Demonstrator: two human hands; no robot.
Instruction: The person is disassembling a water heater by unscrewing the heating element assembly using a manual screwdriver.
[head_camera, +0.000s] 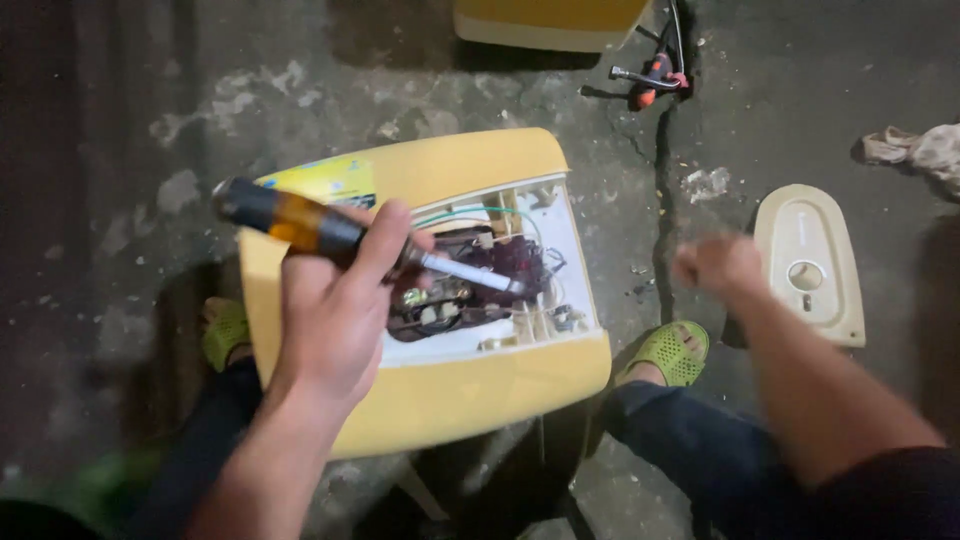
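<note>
1. Left hand (335, 305) first: its fingers (385, 235) are wrapped tight around a screwdriver (330, 232), gripping it where the amber-and-black handle meets the metal shaft. The handle sticks out up and to the left, and the shaft points right and a bit down.
2. The screwdriver tip sits over the open cavity of a pale yellow appliance housing (440, 395), right above the mess of wiring (480, 275) inside. Can't tell if the tip actually touches anything in there.
3. That cavity has a white inner frame, dark reddish parts, a few metal terminals and a green wire curling along the top edge.
4. Right hand (715, 265) is off to the right of the housing, curled into a loose fist. It's blurry, and nothing shows in it.
5. The housing sits on the concrete floor (150, 110) between the person's feet, which are in green perforated clogs (672, 352); dark trousers show at the knees.
6. Just beyond the right hand, a cream oval cover panel (812, 262) with a round hole lies flat on the floor.
7. Further up, near a crack in the concrete, there's a red-and-black handled tool (650, 82), another yellow casing (545, 22) at the top edge, and a crumpled rag (915, 148) at the far right.
</note>
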